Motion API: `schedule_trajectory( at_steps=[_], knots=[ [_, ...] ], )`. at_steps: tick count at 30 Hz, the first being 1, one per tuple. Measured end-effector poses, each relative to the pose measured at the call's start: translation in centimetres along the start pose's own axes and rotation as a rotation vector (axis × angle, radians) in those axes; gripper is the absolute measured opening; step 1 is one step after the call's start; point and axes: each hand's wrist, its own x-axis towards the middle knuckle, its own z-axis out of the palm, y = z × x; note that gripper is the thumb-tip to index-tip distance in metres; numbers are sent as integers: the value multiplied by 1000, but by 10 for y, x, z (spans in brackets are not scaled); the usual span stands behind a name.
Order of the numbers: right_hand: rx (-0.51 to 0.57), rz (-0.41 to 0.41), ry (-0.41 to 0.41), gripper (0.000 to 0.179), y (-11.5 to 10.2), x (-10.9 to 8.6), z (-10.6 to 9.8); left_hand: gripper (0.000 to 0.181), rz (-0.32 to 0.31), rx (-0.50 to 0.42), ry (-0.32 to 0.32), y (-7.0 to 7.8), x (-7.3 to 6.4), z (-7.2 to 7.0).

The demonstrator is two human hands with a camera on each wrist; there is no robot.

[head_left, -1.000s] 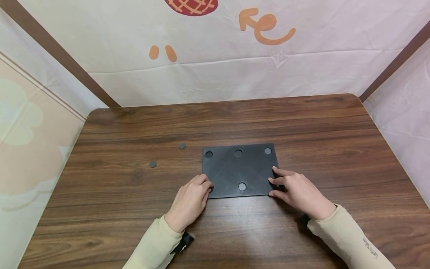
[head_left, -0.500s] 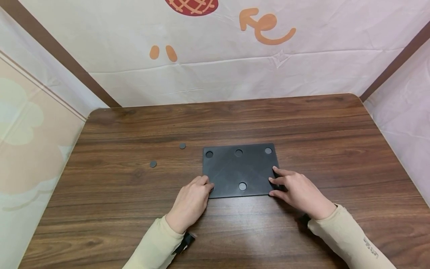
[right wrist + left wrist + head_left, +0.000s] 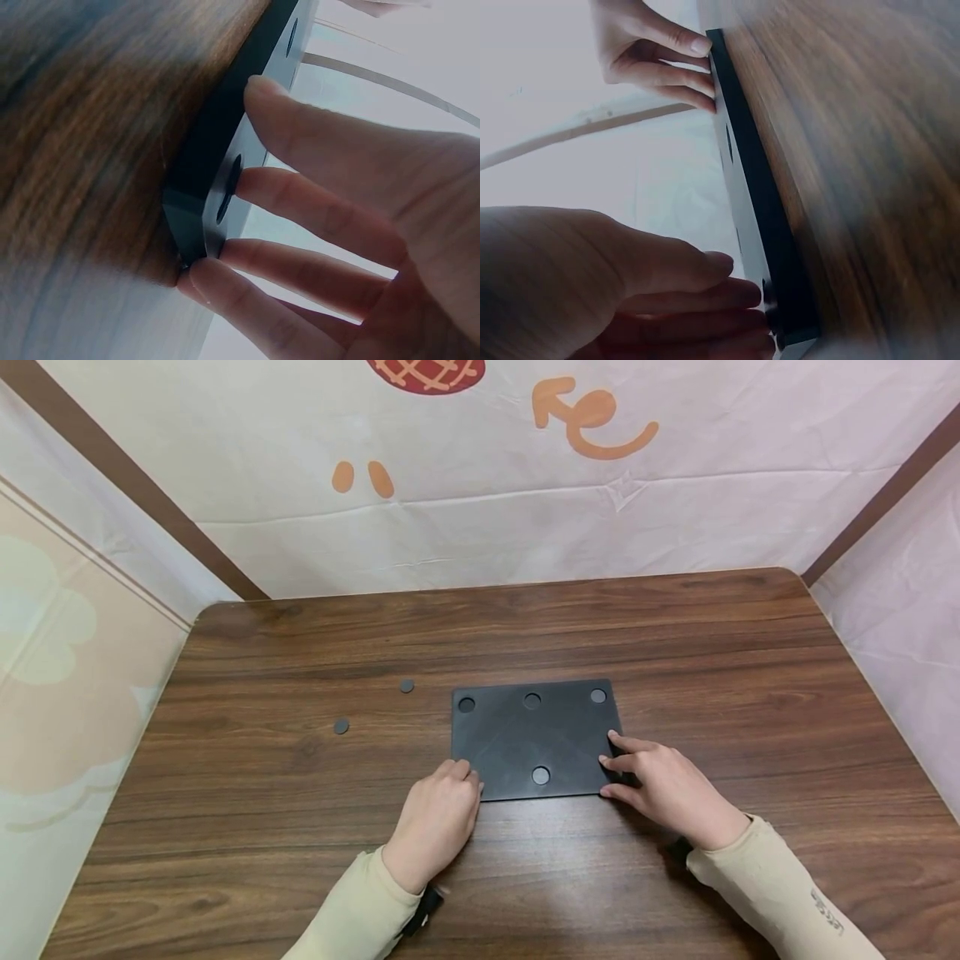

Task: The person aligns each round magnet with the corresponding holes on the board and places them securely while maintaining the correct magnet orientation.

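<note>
A black rectangular board (image 3: 517,739) with round recesses lies flat on the table. Pale grey discs show in its far right recess and in the near middle recess (image 3: 541,776). My left hand (image 3: 438,814) is at the near left corner, its fingertips touching the top face there and covering that corner's recess. Whether a disc lies beneath them is hidden. At the near right corner my right hand (image 3: 667,789) holds the board, thumb (image 3: 266,94) on the front edge and other fingers on the top and right side. Two small dark grey discs, one nearer (image 3: 341,727) and one farther (image 3: 407,686), lie left of the board.
The brown wood-grain table (image 3: 712,635) extends around the board on all sides. A white printed cloth (image 3: 487,543) hangs behind its far edge, with more cloth at the left and right.
My left hand has shifted slightly right and nearer, its fingers now covering the near left recess that partly showed before. The right hand, board and loose discs have stayed put.
</note>
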Motion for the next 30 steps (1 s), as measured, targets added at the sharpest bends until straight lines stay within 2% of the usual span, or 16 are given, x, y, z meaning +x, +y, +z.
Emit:
schedule_trajectory(
  at_steps=[11, 14, 19, 26, 30],
  knots=[
    [12, -1, -2, 32, 0, 0, -2, 25, 20, 13, 69, 0, 2, 2],
    [11, -3, -3, 32, 0, 0, -2, 23, 26, -14, 63, -4, 1, 1],
    [7, -4, -7, 32, 0, 0, -3, 12, -5, -89, 20, -11, 1, 0],
    [8, -5, -21, 32, -1, 1, -3, 5, 14, -114, -13, -19, 2, 0],
    [7, -10, -15, 32, 0, 0, -3, 4, -4, -141, -23, -23, 3, -1]
  ],
)
